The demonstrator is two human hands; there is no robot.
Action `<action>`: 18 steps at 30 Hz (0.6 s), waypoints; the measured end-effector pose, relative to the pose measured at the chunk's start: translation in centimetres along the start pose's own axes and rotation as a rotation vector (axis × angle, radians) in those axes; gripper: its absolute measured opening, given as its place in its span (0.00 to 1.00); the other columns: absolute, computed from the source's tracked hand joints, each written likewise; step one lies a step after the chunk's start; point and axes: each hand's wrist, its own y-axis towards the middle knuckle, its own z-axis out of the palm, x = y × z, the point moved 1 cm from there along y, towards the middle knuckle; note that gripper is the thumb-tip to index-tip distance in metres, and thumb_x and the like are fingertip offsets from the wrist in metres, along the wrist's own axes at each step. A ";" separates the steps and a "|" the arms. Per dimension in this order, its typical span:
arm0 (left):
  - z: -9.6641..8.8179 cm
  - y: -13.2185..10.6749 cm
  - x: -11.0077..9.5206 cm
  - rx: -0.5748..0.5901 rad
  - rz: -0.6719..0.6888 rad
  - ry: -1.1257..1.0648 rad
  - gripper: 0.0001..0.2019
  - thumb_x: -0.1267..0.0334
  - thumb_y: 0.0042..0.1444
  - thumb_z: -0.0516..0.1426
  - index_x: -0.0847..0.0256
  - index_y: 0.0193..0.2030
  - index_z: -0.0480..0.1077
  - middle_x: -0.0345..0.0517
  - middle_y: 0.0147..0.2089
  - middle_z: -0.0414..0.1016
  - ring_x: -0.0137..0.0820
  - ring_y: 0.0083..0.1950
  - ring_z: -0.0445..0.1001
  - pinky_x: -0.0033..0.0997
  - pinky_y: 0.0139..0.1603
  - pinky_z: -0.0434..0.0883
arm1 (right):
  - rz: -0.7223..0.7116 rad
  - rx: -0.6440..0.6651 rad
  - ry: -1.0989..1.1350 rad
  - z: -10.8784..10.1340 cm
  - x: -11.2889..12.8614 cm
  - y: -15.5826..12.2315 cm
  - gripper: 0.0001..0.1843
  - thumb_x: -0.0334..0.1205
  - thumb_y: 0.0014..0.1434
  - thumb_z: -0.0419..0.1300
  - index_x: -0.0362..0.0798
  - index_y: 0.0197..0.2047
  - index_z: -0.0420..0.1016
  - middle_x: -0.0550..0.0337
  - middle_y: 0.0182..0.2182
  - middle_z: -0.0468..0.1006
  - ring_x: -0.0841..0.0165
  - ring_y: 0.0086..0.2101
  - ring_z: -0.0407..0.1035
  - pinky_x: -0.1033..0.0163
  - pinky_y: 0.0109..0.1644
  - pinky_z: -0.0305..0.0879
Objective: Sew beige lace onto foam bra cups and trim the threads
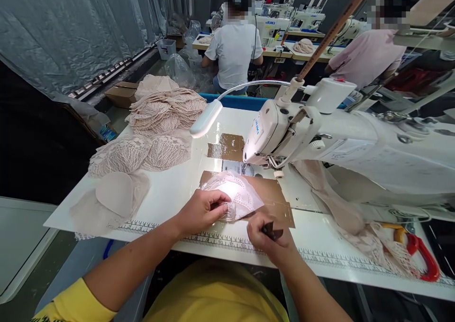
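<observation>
A pale lace-covered bra cup [232, 194] lies in front of the sewing machine's needle area, over brown tape on the table. My left hand [204, 208] pinches its near lace edge between thumb and fingers. Just to the right of the cup, my right hand [268, 241] is closed around a small dark tool that looks like thread snips [273, 231]; most of it is hidden in the palm. The white sewing machine [270, 132] stands right behind the cup, its needle and presser foot beyond the fabric.
Stacked lace pieces [167, 106] rise at the back left, with a loose foam cup [114, 194] nearer. A lamp [206, 118] hangs over the table [170, 189]. At right are more lace fabric [373, 246] and red-handled scissors [426, 260]. Two people sit beyond.
</observation>
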 end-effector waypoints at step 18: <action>0.0 -0.4 -0.3 0.146 -0.116 -0.306 0.15 0.69 0.49 0.58 0.63 0.45 0.65 0.41 0.34 0.71 0.24 0.30 0.64 0.22 0.29 0.60 | 0.028 -0.266 -0.574 0.8 -0.5 2.1 0.11 0.40 0.62 0.54 0.48 0.31 0.74 0.60 0.25 0.75 0.68 0.28 0.67 0.65 0.32 0.62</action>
